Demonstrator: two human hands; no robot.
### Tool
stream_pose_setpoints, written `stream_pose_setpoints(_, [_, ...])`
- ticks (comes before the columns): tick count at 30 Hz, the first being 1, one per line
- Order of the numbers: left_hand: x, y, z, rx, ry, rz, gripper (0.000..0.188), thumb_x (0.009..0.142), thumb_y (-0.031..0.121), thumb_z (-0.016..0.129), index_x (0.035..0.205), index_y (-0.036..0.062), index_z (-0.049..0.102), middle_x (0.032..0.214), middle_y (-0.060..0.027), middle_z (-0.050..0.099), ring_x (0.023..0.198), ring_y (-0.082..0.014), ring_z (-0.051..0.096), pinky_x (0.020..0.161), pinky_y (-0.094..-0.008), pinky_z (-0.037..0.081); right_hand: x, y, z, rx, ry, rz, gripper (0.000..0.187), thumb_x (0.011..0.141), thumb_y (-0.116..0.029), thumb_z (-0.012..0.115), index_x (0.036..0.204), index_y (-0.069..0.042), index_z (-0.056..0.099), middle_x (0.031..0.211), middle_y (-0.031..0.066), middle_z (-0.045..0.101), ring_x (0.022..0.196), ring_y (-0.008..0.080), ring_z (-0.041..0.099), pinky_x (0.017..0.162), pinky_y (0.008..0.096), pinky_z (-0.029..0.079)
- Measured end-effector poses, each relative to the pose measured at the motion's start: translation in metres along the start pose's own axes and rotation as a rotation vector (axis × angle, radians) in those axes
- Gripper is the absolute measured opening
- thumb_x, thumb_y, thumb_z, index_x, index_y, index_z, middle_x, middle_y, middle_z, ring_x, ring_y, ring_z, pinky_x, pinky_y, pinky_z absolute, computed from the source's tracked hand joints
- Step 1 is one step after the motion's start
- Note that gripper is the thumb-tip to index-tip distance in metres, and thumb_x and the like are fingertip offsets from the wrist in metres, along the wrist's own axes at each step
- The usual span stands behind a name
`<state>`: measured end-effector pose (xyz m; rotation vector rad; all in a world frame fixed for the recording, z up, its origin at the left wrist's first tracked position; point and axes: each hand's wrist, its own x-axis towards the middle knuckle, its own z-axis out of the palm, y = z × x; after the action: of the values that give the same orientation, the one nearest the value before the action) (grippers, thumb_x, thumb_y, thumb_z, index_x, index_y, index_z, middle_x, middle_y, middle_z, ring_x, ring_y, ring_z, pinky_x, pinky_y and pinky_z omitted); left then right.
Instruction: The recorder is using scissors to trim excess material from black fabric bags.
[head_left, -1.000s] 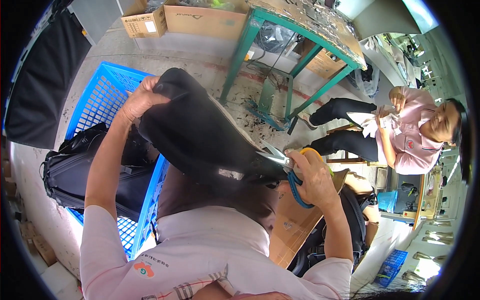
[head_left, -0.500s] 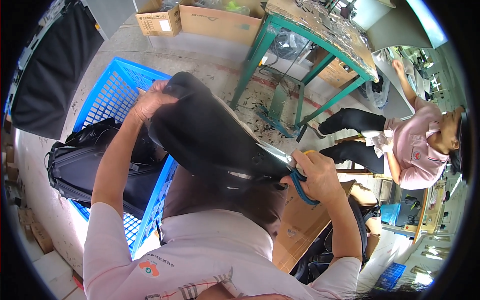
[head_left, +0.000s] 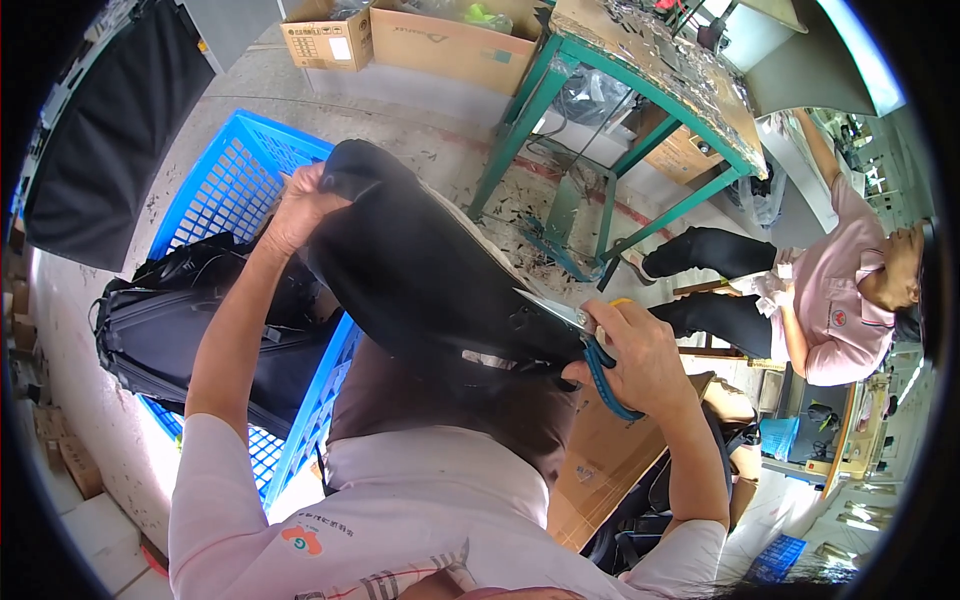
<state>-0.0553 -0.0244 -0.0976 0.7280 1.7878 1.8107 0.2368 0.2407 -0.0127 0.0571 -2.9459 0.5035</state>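
A large, curved black fabric piece (head_left: 420,270) with a pale strip along its far edge lies across my lap. My left hand (head_left: 303,208) is closed on its upper left end, thumb on top. In my right hand (head_left: 636,358) is a pair of scissors (head_left: 560,312) with blue handles, fingers wrapped round the grips. The silver blades point left and lie against the piece's far right edge. Whether they bite into the fabric I cannot tell. A small light slot (head_left: 487,358) shows near the piece's lower edge.
Left of me stands a blue plastic crate (head_left: 215,170) holding black bags (head_left: 190,335). A green-framed table (head_left: 560,75) is ahead, with scraps on its top and the floor. Cardboard boxes (head_left: 455,45) line the back. A seated co-worker (head_left: 835,290) is at right, above an open carton (head_left: 590,460).
The view has shifted slightly. The black piece and my left hand sit a little higher, and the scissors have barely moved along the edge. Both hands keep their hold.
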Motion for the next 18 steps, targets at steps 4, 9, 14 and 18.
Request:
stream_pose_setpoints(4, [-0.004, 0.003, 0.001, 0.002, 0.064, 0.040, 0.027, 0.070, -0.003, 0.061, 0.096, 0.0022, 0.063, 0.085, -0.0004, 0.064, 0.076, -0.0078, 0.057, 0.069, -0.0224, 0.047, 0.008, -0.007, -0.010, -0.023, -0.035, 0.015, 0.062, 0.059, -0.044, 0.075, 0.102, -0.006, 0.053, 0.075, 0.0083, 0.053, 0.066, 0.0276, 0.053, 0.058, 0.0371, 0.044])
stream_pose_setpoints(9, [-0.007, -0.007, -0.010, -0.133, 0.059, 0.085, 0.025, 0.070, 0.002, 0.067, 0.095, 0.0045, 0.065, 0.086, 0.0009, 0.065, 0.076, -0.0081, 0.058, 0.070, -0.0227, 0.047, 0.020, -0.016, -0.019, -0.070, -0.033, -0.015, 0.064, 0.055, -0.042, 0.077, 0.103, -0.006, 0.053, 0.075, 0.0094, 0.050, 0.074, 0.0304, 0.051, 0.063, 0.0397, 0.042])
stream_pose_setpoints(14, [-0.011, -0.013, -0.021, -0.157, 0.063, 0.089, 0.026, 0.070, 0.007, 0.071, 0.095, 0.0057, 0.065, 0.086, 0.0016, 0.065, 0.076, -0.0077, 0.058, 0.069, -0.0223, 0.047, 0.031, -0.028, -0.035, -0.112, -0.038, -0.049, 0.062, 0.054, -0.037, 0.078, 0.101, -0.006, 0.054, 0.073, 0.0099, 0.050, 0.073, 0.0293, 0.051, 0.064, 0.0391, 0.042])
stream_pose_setpoints(18, [-0.012, -0.014, -0.025, -0.164, 0.058, 0.077, 0.025, 0.071, 0.007, 0.071, 0.095, 0.0063, 0.065, 0.086, 0.0020, 0.065, 0.075, -0.0074, 0.058, 0.068, -0.0219, 0.047, 0.034, -0.028, -0.035, -0.121, -0.058, -0.069, 0.055, 0.059, -0.033, 0.077, 0.101, -0.005, 0.054, 0.072, 0.0110, 0.050, 0.073, 0.0290, 0.052, 0.065, 0.0395, 0.042])
